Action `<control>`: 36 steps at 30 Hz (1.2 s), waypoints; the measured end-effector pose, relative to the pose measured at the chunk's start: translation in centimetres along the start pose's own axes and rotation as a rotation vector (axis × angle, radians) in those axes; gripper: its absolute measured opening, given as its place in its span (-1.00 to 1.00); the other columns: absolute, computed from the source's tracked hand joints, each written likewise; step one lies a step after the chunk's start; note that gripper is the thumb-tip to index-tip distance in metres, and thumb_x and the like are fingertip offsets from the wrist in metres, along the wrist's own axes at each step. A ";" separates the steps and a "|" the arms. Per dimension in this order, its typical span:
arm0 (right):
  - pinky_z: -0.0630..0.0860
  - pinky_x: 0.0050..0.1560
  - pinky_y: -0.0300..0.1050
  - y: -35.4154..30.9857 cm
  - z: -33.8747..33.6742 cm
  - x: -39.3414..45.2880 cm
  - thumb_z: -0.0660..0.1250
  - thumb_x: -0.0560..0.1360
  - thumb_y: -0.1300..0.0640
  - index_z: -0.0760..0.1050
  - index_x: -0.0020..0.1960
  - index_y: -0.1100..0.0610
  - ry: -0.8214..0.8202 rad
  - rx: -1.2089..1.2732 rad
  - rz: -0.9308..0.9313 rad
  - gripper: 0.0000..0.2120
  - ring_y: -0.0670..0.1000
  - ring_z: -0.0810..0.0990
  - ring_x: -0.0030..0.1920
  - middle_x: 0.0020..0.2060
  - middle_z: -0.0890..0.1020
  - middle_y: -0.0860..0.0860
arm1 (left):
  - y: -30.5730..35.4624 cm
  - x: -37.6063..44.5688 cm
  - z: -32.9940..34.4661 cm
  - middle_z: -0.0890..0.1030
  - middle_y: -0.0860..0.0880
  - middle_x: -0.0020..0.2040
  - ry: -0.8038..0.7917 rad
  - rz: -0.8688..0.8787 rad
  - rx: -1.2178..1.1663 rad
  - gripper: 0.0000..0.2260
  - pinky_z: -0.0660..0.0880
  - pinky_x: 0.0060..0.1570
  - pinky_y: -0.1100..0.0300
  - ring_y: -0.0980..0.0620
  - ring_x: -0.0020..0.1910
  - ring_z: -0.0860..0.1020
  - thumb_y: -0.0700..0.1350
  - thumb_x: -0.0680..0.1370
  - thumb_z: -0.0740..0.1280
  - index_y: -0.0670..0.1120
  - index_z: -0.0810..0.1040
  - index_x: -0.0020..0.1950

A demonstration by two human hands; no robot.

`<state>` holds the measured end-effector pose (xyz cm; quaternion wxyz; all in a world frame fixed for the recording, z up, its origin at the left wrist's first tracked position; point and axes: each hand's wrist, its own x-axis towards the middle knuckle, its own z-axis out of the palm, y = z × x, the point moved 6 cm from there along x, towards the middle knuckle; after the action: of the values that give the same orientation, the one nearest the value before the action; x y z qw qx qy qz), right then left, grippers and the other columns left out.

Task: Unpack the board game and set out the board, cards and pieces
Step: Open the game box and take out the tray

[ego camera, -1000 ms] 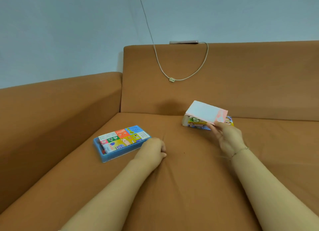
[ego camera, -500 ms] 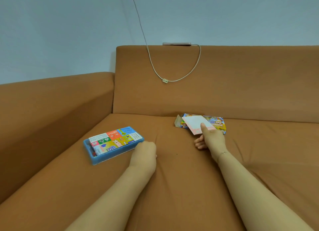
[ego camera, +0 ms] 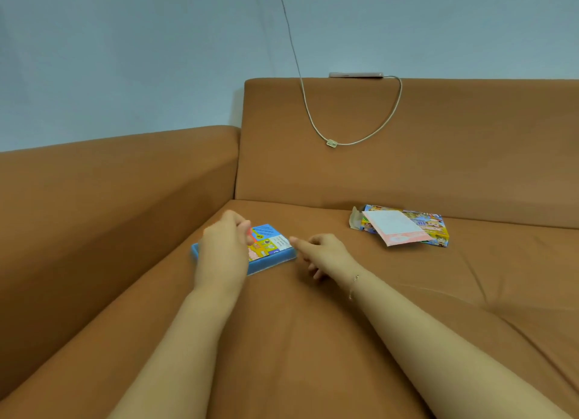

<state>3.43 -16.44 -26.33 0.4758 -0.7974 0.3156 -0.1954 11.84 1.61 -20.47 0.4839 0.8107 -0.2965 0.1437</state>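
A blue tray (ego camera: 272, 262) lies on the sofa seat at centre left, with a colourful folded board (ego camera: 269, 241) on top of it. My left hand (ego camera: 222, 246) is over the tray's left part, fingers curled at the board's far edge, thumb on the board. My right hand (ego camera: 322, 252) hovers just right of the tray, thumb stretched toward its right corner, holding nothing. The opened game box (ego camera: 434, 229) lies at the back right. A white and pink sheet (ego camera: 394, 229) rests across it.
The brown sofa (ego camera: 297, 340) has its armrest on the left and backrest behind. A cable (ego camera: 354, 141) hangs down the backrest from a phone (ego camera: 355, 74) on top of it.
My right hand let go of the white sheet on the box and swung left to the tray. My left hand rose from the seat onto the board.
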 end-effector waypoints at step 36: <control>0.36 -0.27 -0.22 -1.7 1.8 0.7 0.43 0.44 0.13 0.53 -0.32 0.12 0.138 0.456 0.036 -0.82 -0.05 0.46 -0.30 -0.34 0.57 0.01 | -7.2 1.4 0.0 0.67 -0.12 -0.08 0.027 -0.260 0.180 -0.84 0.31 -0.48 0.27 0.04 -0.24 0.53 -0.23 0.52 0.30 -0.19 0.66 -0.16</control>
<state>5.59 -15.15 -25.68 0.6242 -0.6483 0.3094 -0.3072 17.36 3.65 -24.79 0.4279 0.8803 -0.1687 0.1166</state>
